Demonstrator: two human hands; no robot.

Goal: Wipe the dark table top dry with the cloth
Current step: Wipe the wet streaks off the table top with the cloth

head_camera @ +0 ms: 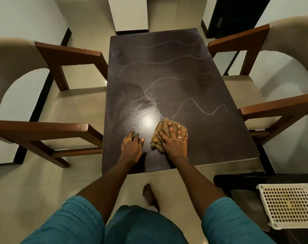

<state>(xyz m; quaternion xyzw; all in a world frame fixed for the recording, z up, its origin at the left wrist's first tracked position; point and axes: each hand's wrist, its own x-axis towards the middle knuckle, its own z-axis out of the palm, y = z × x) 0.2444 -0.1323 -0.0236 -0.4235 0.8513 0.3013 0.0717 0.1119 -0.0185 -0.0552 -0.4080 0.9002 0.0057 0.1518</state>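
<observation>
A person's right hand [174,140] lay flat, fingers spread, pressing a crumpled tan cloth [165,125] onto the dark desk [211,129] in the lower centre of the frame. Just beside it, the left hand [132,147] rested on the bare desk top and held nothing, its fingers loosely bent and its thumb out toward the cloth. Pale wavy streaks [167,60] crossed the surface above the hands, and a bright glare sat near the cloth. Wooden-armed chairs with beige seats stood at the left [67,53] and right [237,37] of the frame. A white lattice crate [289,205] sat at lower right, and a bare foot [148,194] stood on the tiled floor below the desk.
</observation>
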